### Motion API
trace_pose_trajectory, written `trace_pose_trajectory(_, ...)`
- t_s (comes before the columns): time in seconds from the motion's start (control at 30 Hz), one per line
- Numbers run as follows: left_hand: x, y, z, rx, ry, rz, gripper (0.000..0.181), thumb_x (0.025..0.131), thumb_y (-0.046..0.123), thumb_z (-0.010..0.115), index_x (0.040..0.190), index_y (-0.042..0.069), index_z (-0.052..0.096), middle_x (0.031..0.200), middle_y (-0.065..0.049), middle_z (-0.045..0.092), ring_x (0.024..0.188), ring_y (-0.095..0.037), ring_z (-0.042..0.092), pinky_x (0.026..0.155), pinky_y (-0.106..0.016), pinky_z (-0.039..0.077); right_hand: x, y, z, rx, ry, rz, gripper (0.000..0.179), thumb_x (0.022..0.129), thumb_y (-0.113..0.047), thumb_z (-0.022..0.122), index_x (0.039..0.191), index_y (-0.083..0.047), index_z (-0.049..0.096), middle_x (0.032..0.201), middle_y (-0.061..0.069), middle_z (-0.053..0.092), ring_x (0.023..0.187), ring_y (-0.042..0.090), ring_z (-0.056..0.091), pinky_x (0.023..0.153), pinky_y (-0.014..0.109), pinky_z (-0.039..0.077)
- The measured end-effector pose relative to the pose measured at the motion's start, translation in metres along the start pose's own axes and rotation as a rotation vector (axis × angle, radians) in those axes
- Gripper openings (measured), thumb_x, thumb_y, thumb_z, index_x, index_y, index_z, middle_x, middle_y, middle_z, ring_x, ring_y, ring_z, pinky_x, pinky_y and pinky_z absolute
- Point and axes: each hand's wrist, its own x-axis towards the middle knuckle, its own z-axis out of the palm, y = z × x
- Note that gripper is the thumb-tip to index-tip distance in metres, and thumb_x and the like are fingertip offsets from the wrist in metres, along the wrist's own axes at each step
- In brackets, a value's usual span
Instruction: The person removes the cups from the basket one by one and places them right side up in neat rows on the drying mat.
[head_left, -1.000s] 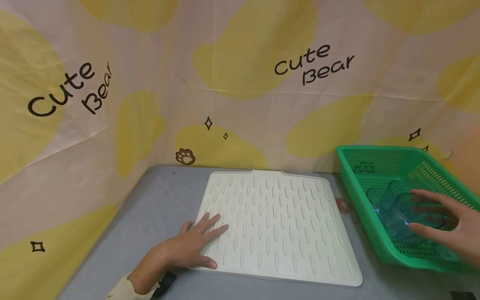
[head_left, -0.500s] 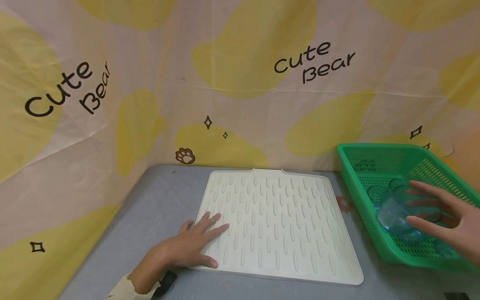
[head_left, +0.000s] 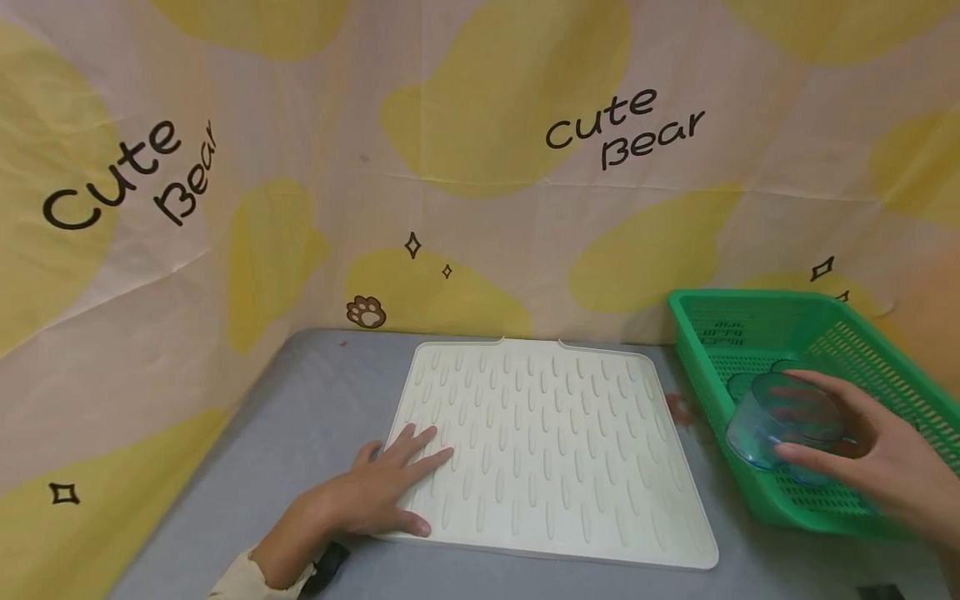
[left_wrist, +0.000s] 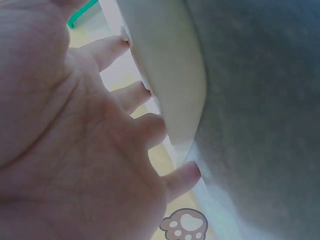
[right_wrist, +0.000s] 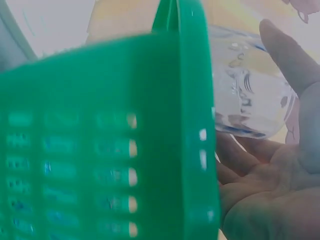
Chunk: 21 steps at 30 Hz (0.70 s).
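Observation:
My left hand (head_left: 378, 492) lies with fingers spread on the left edge of a white ribbed mat (head_left: 555, 450). In the left wrist view its fingertips meet the mat's rim. My right hand (head_left: 877, 450) grips a clear bluish glass cup (head_left: 780, 417) between thumb and fingers, and the cup is tilted. It overlaps the left side of a green plastic basket (head_left: 795, 515) in the head view. From the right wrist, the cup (right_wrist: 245, 80) shows behind the basket's rim (right_wrist: 197, 125), with raised lettering on its side. Parts of other glasses (head_left: 738, 385) show in the basket behind it.
The grey tabletop (head_left: 262, 433) runs under the mat and basket. A cloth backdrop (head_left: 480, 183) with yellow patches and "Cute Bear" lettering stands along the back and left. A small dark object (head_left: 881, 592) lies at the bottom right edge.
My right hand has lifted the glass cup out of the basket's middle and moved it left toward the basket's near left rim. My left hand has stayed on the mat.

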Motion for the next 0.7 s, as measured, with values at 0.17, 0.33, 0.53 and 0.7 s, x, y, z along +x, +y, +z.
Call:
trace_pose_trajectory(0.17,0.0,0.001,0.001,0.013,0.007,-0.004,0.094,0.077,0.055,0.075,0.156,0.028,0.032,0.169,-0.005,0.014,0.155,-0.038,0.007,0.112,-0.072,0.011,0.0,-0.016,0.01,0.029,-0.011,0.019,0.077,0.09,-0.007,0.072,0.154,-0.024,0.033,0.131,-0.029,0.053,0.104,-0.014,0.06,0.072,0.017,0.054)
trace_pose_trajectory(0.33,-0.003,0.001,0.0,0.008,0.017,0.001,0.093,0.076,0.052,0.077,0.156,0.025,0.034,0.168,-0.008,0.016,0.155,-0.041,0.009,0.112,-0.073,0.011,0.006,-0.041,0.031,0.086,-0.026,-0.074,0.078,0.086,-0.001,0.074,0.152,-0.017,0.036,0.132,-0.019,0.057,0.102,-0.003,0.066,0.075,0.019,0.056)
trace_pose_trajectory(0.53,-0.002,0.001,0.0,0.007,0.012,0.005,0.094,0.077,0.055,0.075,0.156,0.027,0.033,0.168,-0.007,0.015,0.155,-0.04,0.009,0.112,-0.072,0.012,0.02,-0.07,0.056,0.075,-0.075,-0.026,0.079,0.086,-0.021,0.079,0.152,-0.023,0.035,0.14,0.001,0.052,0.11,0.012,0.066,0.076,0.022,0.056)
trace_pose_trajectory(0.7,-0.003,0.0,0.0,0.012,0.013,0.015,0.094,0.078,0.055,0.074,0.157,0.028,0.032,0.169,-0.006,0.014,0.155,-0.039,0.008,0.112,-0.072,0.012,0.035,-0.09,0.086,0.117,-0.104,0.001,0.082,0.084,-0.03,0.081,0.151,-0.021,0.034,0.141,0.013,0.053,0.117,0.035,0.062,0.082,0.023,0.055)
